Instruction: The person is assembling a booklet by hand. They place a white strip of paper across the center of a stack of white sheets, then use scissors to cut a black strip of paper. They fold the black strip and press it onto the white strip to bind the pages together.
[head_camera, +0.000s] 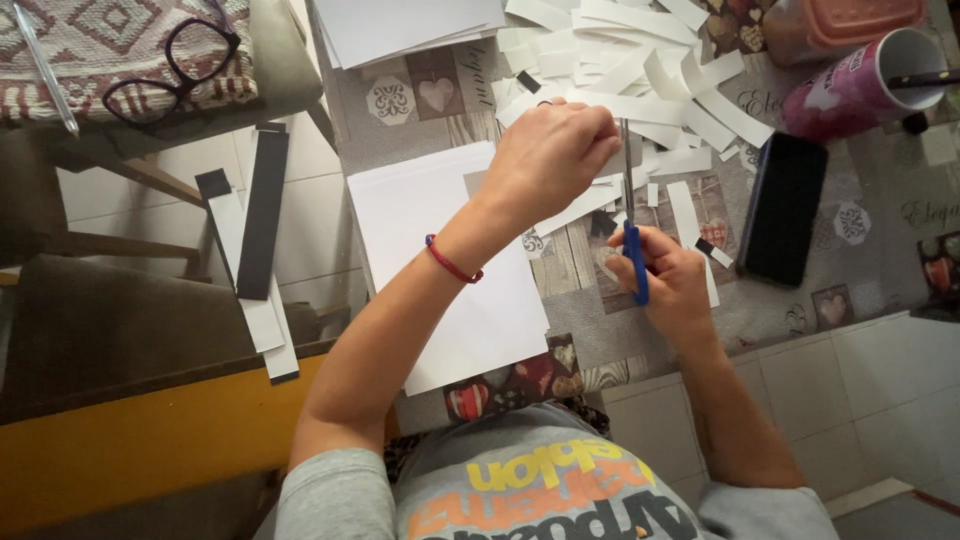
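Observation:
My right hand (672, 280) grips blue-handled scissors (632, 225), blades pointing away from me into a white paper strip (585, 203). My left hand (552, 155) is closed on that strip's far end, just left of the blades; a red cord bracelet circles its wrist. A heap of cut white paper strips (640, 60) lies beyond both hands on the patterned table (850, 290). A white sheet (440, 260) rests under my left forearm.
A black phone (785, 208) lies right of the scissors. A pink mug (862, 88) and an orange-lidded container (850, 22) stand at the far right. A paper stack (400, 28) sits at the top. Glasses (170, 68) rest on a chair; black and white strips (255, 240) lie below.

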